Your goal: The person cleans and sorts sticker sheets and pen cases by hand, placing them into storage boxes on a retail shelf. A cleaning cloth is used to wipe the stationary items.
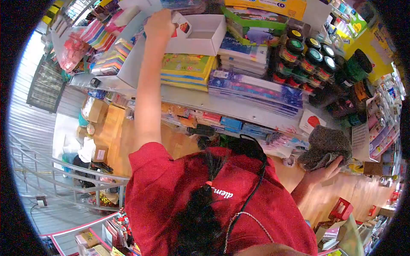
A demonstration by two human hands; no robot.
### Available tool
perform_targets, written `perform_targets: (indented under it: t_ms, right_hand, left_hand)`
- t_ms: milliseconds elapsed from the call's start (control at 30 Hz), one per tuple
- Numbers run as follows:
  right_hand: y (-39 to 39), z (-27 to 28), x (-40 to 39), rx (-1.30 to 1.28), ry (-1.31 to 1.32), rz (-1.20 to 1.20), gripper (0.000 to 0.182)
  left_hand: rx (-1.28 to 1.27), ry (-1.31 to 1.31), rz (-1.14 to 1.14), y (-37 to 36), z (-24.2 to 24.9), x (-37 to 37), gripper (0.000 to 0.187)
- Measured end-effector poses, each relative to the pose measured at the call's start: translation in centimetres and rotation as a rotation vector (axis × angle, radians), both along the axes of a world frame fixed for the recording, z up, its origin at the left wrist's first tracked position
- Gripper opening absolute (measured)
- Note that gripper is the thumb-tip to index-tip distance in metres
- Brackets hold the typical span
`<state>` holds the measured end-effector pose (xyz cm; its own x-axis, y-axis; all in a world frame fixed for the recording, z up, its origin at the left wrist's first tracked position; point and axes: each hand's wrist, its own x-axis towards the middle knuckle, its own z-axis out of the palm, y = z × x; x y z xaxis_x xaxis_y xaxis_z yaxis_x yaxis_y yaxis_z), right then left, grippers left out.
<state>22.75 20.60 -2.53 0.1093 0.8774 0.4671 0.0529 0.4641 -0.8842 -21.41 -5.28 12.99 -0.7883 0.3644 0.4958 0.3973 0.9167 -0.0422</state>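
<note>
My left hand (159,26) reaches to the back of the shelf, at a white open-topped cardboard box (215,38). Its fingers look curled; what lies within them is hidden. A white packet with a red and black picture (182,25) touches its right side, at the box's left end. Lower right, my right hand (328,171) is closed on a grey fluffy cloth (326,147), which hangs in front of the shelf edge. Below the box lies a stack of yellow-green packs (188,64).
Purple-blue flat packs (256,91) line the shelf's front edge (222,106). Several dark-lidded jars (309,62) are stacked to the right, near a white perforated basket (360,141). Left are bundles of coloured packs (112,57). A metal railing (85,170) stands lower left.
</note>
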Motion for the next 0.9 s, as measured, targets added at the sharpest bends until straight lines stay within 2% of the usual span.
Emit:
perform_targets:
  t_ms: [33, 67, 167, 233, 300, 367, 500, 533, 567, 600, 667, 700, 733, 767, 867, 900]
  right_hand:
    - [-0.4, 0.2, -0.4, -0.051, 0.11, 0.042, 0.043]
    - [-0.6, -0.1, -0.5, -0.008, 0.082, 0.047, 0.043]
    - [-1.3, -1.2, -0.3, 0.225, -0.17, -0.034, 0.043]
    - [-1.7, -2.0, -0.7, 0.255, -0.169, -0.015, 0.042]
    - [-2.4, -2.4, -1.5, 0.152, 0.015, 0.088, 0.04]
    - [-3.6, -1.9, -3.0, 0.11, 0.122, 0.143, 0.039]
    - [-7.1, -2.4, -7.1, 0.295, 0.111, 0.405, 0.038]
    - [-8.1, -2.8, -7.9, 0.358, 0.092, 0.485, 0.038]
    - [-9.0, -2.6, -8.7, 0.294, 0.009, 0.577, 0.038]
    - [-9.9, -2.4, -9.4, 0.231, -0.081, 0.662, 0.039]
    - [-14.0, 3.1, -12.2, 0.305, -0.24, 0.94, 0.047]
    - [-17.3, 6.9, -14.1, 0.575, -0.242, 1.123, 0.054]
    - [-18.7, 6.4, -15.2, 0.639, -0.252, 1.097, 0.054]
    - [-19.5, 5.8, -16.1, 0.702, -0.26, 1.072, 0.055]
    - [-20.5, 6.1, -17.6, 0.643, -0.264, 1.132, 0.053]
    - [-20.7, 6.7, -18.3, 0.648, -0.278, 1.134, 0.052]
  left_hand:
    - [0.017, 0.039, -0.018, -0.1, 0.1, 0.2, 0.038]
    - [0.033, 0.077, -0.036, -0.3, 0.3, 0.4, 0.037]
    - [-0.028, 0.242, -0.134, -1.4, 2.7, 2.5, 0.039]
    - [0.2, 0.053, -0.174, -2.2, 4.2, 6.7, 0.038]
    - [0.674, -0.137, -0.474, -3.3, 4.5, 11.4, 0.036]
    - [0.866, -0.331, -0.616, -5.4, 3.7, 15.1, 0.039]
    - [1.739, -0.879, -0.937, -4.5, -2.6, 19.9, 0.042]
    - [1.9, -1.044, -0.956, -3.6, -5.1, 19.9, 0.043]
    - [2.061, -1.214, -0.97, -2.7, -7.1, 20.0, 0.044]
    - [2.04, -1.159, -0.92, -1.6, -6.8, 21.2, 0.046]
    - [2.019, -1.136, -0.888, -0.9, -6.2, 22.4, 0.05]
    - [2.019, -1.168, -0.903, -0.9, -6.2, 22.4, 0.052]
    - [1.965, -1.137, -1.055, -1.1, -6.0, 22.6, 0.055]
    - [1.945, -1.14, -1.022, -1.5, -6.6, 22.6, 0.056]
    - [1.899, -1.16, -0.971, -2.7, -8.7, 22.6, 0.061]
    - [1.959, -1.261, -0.873, -3.4, -8.5, 23.6, 0.06]
